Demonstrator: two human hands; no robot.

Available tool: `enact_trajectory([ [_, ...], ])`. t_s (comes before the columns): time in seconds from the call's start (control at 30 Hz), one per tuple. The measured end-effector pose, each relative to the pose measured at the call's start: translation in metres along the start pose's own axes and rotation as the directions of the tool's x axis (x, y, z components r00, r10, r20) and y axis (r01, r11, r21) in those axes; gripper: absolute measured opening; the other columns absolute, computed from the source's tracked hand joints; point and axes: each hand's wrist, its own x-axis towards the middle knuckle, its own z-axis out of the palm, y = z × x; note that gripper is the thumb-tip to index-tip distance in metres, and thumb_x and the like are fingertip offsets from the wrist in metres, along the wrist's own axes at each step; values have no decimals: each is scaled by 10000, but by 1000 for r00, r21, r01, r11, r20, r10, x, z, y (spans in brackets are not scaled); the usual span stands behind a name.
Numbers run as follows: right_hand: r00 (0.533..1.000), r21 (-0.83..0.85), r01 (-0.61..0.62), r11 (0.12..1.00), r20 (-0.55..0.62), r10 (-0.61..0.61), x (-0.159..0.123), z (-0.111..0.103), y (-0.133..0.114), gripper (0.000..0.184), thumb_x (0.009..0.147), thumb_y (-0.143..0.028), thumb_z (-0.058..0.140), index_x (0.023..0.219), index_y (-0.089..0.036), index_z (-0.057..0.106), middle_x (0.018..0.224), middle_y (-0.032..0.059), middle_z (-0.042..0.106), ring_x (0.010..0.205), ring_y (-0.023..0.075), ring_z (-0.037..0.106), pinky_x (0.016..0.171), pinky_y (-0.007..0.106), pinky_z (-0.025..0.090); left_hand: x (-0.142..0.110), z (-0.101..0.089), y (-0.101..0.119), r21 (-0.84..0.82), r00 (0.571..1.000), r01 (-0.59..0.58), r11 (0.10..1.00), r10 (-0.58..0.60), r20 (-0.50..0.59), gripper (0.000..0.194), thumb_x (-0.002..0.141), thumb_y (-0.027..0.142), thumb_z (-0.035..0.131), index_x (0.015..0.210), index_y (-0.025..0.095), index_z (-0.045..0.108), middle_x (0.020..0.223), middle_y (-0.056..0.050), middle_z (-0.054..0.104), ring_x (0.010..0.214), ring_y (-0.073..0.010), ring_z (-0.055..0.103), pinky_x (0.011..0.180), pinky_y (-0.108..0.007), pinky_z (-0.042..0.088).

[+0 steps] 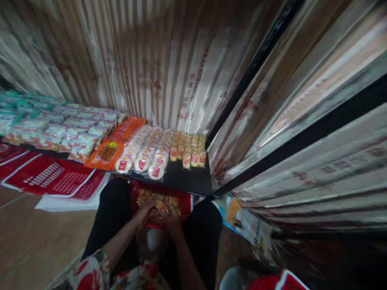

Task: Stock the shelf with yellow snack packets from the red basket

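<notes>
Gripped between left hand (145, 214) and right hand (171, 220) was a packet (161, 208), near the shelf (184, 180). Cakes (156, 164) stood atop the shelf.

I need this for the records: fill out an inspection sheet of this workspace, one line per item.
Surface: black shelf bearing white packs, orange packaging, round packs and yellow packs.
Things: wrapped pack at the hands, over red packaging between the knees.
Clutter: red printed sheets at lower left; printed pack at lower right.
Hands: left hand and right hand meet at the wrapped pack; exact grip blurred.
Cables: nothing seen.
Surroundings: pale ridged backing with red print; black bars.
</notes>
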Motion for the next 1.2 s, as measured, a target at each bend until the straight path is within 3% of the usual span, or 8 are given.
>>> enact_trajectory([
  [0.13,998,2,-32,999,48,32,4,-8,0,344,678,-370,578,951,-183,671,1001,95,698,951,243,646,861,357,512,0,2,2,-3,998,-38,999,38,43,137,656,157,702,766,121,627,774,-53,677,684,-147,641,672,-270,511],
  [0.23,994,93,-102,990,46,98,4,-13,3,353,660,-389,603,953,-197,644,967,92,706,882,231,667,805,360,536,-3,3,2,-11,996,-55,998,55,74,167,635,179,727,759,125,630,815,-63,677,758,-164,646,731,-286,512],
  [0.4,991,107,-137,985,5,137,-1,-19,1,316,609,-372,667,866,-192,628,857,102,717,778,244,676,732,378,544,-7,6,-2,34,995,-59,998,56,84,235,571,217,769,732,137,618,764,-24,647,737,-132,626,759,-265,497],
  [0.6,988,179,-102,978,-96,121,-13,-23,-24,311,632,-401,670,850,-187,617,822,85,711,765,230,673,713,350,538,-13,21,4,280,981,-140,950,96,167,408,516,346,775,826,168,579,709,18,601,638,-117,576,607,-242,463],
  [0.77,985,229,-55,972,-150,91,-16,-32,-57,315,639,-374,687,888,-197,608,862,76,713,794,221,677,751,344,536,-26,43,19,435,925,-369,821,279,258,341,609,316,667,898,157,582,851,-38,637,711,-130,574,663,-248,450],
  [0.87,993,202,-46,978,-96,66,-14,-40,-79,289,687,-357,657,925,-201,606,904,74,712,824,214,677,754,334,543,-32,59,28,488,885,-465,738,372,282,304,643,280,601,918,152,586,871,-55,652,729,-144,579,677,-256,452],
  [1.0,987,134,17,991,-160,4,-6,-46,-100,287,720,-358,634,958,-200,605,953,77,706,895,210,666,798,332,542,-33,76,37,499,849,-529,687,439,295,305,682,281,544,956,154,583,892,-69,667,774,-168,605,688,-271,473],
  [1.2,981,140,47,989,-192,-19,7,-47,-113,322,712,-360,629,984,-192,592,979,87,699,926,215,661,830,344,539,-26,89,46,509,799,-592,625,537,270,276,715,251,519,964,153,586,912,-80,672,822,-177,628,745,-290,492],
])
